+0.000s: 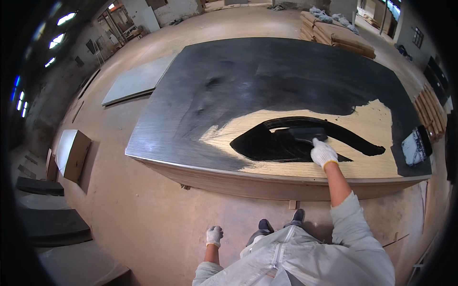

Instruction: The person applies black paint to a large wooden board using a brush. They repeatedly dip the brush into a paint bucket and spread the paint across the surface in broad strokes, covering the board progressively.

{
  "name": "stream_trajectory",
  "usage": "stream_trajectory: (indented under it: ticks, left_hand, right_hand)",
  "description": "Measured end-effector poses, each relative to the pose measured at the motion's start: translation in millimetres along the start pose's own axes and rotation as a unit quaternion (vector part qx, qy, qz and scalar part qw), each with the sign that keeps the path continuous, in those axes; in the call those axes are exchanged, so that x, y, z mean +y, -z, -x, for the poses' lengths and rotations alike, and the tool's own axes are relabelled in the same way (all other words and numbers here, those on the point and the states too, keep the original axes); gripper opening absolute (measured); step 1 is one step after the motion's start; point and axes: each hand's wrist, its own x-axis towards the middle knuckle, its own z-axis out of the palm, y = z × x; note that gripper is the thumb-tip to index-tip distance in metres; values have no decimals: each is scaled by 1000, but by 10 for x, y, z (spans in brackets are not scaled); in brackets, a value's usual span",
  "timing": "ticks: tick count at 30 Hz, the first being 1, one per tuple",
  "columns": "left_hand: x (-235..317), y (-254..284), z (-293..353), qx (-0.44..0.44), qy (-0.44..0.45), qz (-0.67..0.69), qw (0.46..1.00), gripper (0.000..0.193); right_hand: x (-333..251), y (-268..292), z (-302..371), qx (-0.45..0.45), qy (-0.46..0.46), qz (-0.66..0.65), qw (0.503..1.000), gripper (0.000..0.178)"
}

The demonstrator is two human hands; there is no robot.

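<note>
My right hand (323, 152), in a white knit glove, grips a black-coated spreader (305, 134) low over the large board. Its working edge is hard to make out against the thick wet black coating (267, 143) around it. A curved black streak (350, 133) runs to the right, across bare pale wood grain (372, 119). Dark grey-black coating (267, 71) covers the far and left parts of the board. My left hand (214, 235), gloved too, hangs beside my body away from the board, fingers curled with nothing visible in them.
A black-smeared tub (416, 147) stands at the board's right end. Beyond lie brown stacked sheets (338, 33) with bags on top. A grey panel (138, 81) lies left of the board, a box (72, 155) nearer, and dark slabs (52, 226) at lower left.
</note>
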Motion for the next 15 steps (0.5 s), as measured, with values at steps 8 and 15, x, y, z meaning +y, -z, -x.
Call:
stream_trajectory:
  ticks: [8, 15]
  left_hand:
    - [-1118, -31, 408, -124, 132, -227, 957, 20]
    - [-801, -179, 423, -213, -108, -591, 771, 18]
  right_hand:
    - [1548, -215, 1483, -20, -109, 23, 994, 59]
    - [2874, 285, 1105, 24, -225, 3, 974, 51]
